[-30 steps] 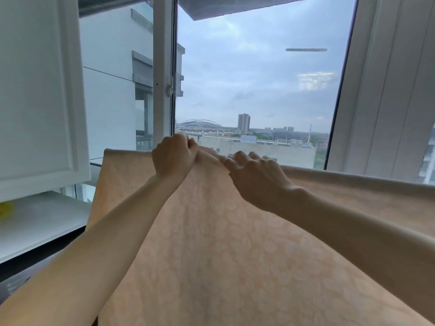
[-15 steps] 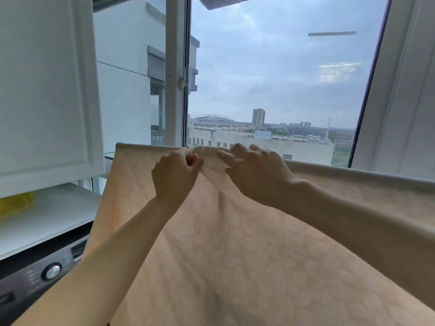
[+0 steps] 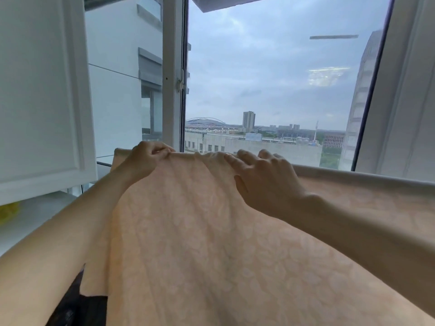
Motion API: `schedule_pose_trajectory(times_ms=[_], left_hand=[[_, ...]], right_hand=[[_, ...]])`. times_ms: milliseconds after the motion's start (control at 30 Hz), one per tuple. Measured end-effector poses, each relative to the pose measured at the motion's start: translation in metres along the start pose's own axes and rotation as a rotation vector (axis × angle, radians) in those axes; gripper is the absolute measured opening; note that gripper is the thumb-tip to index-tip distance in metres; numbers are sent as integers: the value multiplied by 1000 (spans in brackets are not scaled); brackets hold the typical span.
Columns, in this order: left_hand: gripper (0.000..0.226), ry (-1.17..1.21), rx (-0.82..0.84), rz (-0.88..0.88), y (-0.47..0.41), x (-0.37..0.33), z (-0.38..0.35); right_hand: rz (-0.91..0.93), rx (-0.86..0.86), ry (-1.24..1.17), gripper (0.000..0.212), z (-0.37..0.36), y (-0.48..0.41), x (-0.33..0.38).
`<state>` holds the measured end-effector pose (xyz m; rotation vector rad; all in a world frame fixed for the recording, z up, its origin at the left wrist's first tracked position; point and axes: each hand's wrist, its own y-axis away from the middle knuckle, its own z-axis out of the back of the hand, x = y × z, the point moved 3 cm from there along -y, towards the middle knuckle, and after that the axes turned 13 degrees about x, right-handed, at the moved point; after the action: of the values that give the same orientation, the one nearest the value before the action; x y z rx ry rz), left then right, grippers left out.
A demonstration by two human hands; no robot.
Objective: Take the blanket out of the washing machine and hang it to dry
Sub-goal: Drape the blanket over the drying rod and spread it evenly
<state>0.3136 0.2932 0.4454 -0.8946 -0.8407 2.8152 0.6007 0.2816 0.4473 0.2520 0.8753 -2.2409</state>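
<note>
Pinching the top fold of a peach-coloured blanket with a faint pale leaf pattern (image 3: 200, 243), the left hand (image 3: 143, 161) is closed into a fist, thumb and fingers nipped together on the cloth at its upper edge. Right hand (image 3: 266, 180) lies palm-down on the same fold, fingers spread and slightly curled over the ridge, thumb out to the side; it presses the fabric and grips nothing. Both forearms are bare. Blanket is draped over a support that is hidden under it, its top fold running level from near the left hand to the right edge of the view, the near layer hanging toward the camera. Beyond the fold stands a white-framed window (image 3: 173, 74) showing an overcast sky and distant buildings. White panelled cabinet door (image 3: 40, 90) hangs at upper left
</note>
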Motion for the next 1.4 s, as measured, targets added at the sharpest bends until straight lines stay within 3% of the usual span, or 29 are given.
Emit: schedule_pose_trajectory(times_ms=[233,333,500,667,800,900,1067,1167,1233,1400], left_hand=[[12,-95,132,-76,-25,14,22],[16,-215,-7,-118,-36,18,23],[19,-472,-321,-332,-26,32,43],[15,-687,-308,-457,2,63,44],[39,-585,-234,-561,19,70,23],[27,-438,-297,-454,16,82,27],[15,-130,-507,-50,-10,126,48],[31,34,-261,170,-31,151,48],[42,238,-135,209,-35,161,44],[61,520,-142,309,-31,177,41]], right_hand=[[-77,11,-32,47,2,-21,23],[-120,31,-15,48,-2,-27,27],[-168,25,40,45,-4,-34,39],[-181,18,100,43,-5,-35,47],[-222,60,98,48,-7,-35,50],[-249,82,98,49,-6,-32,46],[-285,70,140,49,-7,-26,44],[-304,77,145,50,-8,-28,46],[-318,65,146,50,-10,-29,48],[-293,1,205,46,-17,-38,59]])
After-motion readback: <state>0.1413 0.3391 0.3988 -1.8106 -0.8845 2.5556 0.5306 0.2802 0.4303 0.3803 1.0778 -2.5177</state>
